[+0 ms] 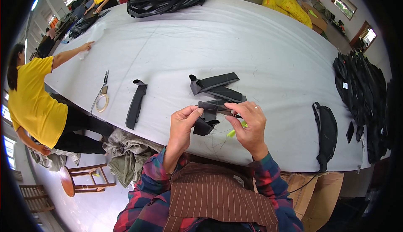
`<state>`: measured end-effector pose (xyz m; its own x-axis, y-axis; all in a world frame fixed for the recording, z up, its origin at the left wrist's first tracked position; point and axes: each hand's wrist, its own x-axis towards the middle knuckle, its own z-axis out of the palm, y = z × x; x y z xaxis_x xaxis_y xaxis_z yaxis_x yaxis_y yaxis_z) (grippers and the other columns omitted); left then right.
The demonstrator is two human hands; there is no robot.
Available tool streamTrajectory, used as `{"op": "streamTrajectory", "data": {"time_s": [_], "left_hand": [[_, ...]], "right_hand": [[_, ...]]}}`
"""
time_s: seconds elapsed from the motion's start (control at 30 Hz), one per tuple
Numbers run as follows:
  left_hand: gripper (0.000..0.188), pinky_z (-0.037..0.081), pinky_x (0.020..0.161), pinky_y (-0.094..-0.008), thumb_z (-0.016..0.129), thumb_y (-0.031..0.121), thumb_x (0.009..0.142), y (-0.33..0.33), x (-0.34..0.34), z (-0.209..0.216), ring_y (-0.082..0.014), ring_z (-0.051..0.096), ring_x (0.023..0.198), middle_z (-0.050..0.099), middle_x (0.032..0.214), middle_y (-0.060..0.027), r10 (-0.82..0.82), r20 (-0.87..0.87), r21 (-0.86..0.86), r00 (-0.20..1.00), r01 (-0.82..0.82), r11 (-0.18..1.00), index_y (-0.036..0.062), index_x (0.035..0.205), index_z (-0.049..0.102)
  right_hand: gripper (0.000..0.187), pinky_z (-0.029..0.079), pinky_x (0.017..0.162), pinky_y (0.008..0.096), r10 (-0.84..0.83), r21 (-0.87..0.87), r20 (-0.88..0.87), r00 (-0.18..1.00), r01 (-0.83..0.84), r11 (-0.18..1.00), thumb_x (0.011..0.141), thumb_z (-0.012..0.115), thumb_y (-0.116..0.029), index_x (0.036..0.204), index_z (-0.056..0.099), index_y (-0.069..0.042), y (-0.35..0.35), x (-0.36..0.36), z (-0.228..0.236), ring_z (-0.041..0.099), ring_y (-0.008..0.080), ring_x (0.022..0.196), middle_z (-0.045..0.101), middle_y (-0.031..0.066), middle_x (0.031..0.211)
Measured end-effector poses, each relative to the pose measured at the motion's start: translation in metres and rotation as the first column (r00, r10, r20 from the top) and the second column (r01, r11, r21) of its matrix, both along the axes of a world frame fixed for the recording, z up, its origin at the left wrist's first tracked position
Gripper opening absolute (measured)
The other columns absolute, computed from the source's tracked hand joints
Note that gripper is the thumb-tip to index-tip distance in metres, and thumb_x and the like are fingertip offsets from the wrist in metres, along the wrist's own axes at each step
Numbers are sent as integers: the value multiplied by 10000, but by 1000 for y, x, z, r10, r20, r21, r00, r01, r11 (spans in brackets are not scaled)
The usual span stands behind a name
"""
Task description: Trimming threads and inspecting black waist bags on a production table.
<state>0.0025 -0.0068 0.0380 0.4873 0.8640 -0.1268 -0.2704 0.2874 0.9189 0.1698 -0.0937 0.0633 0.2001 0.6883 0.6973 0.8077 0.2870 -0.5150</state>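
A folded black fabric piece point(205, 116) is pinched between the thumb and fingers of my left hand point(182, 123), raised over the near edge of the table. My right hand point(250, 125), with a ring on one finger, is closed on a small dark tool point(226, 109) at the right end of this piece; the fingers partly hide it. Something bright yellow-green point(231, 134) shows below and between the right fingers. Just beyond my hands, several black fabric strips point(218, 81) lie overlapped, one with a curled end. Another black strip point(136, 106) lies apart on the left.
On the white-covered table point(273, 55) are a tape roll point(102, 102) and a pointed tool point(106, 77) at left. A black pouch point(326, 135) and a heap of black items point(363, 102) lie right. A person in yellow point(40, 102) reaches over the left edge, near a stool point(67, 181).
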Motion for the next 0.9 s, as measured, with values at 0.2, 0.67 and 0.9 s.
{"op": "streamTrajectory", "data": {"time_s": [0.2,0.67,0.9], "left_hand": [[145,392,535,-175,632,117,870,-2,0,0,-26,511,567,616,695,21,-2,30,-52,1000,4,999,-21,892,675],[152,362,522,-162,630,141,870,-3,-1,-3,-5,482,558,602,684,44,-35,38,-90,999,38,995,-3,889,676],[103,423,660,-169,587,31,849,-7,-6,15,-32,542,699,612,784,26,-132,70,-140,989,141,980,0,931,643]], "right_hand": [[280,281,569,306,-128,102,269,954,104,989,706,720,-121,976,701,-190,1,-1,-4,414,157,583,552,-52,723],[294,262,559,311,-204,142,348,915,164,976,666,683,-42,919,726,-184,1,-1,-9,383,167,559,554,-36,711],[255,322,575,285,-45,56,-5,999,45,997,717,652,-13,926,704,-150,0,-2,-2,446,153,581,580,-33,736]]}}
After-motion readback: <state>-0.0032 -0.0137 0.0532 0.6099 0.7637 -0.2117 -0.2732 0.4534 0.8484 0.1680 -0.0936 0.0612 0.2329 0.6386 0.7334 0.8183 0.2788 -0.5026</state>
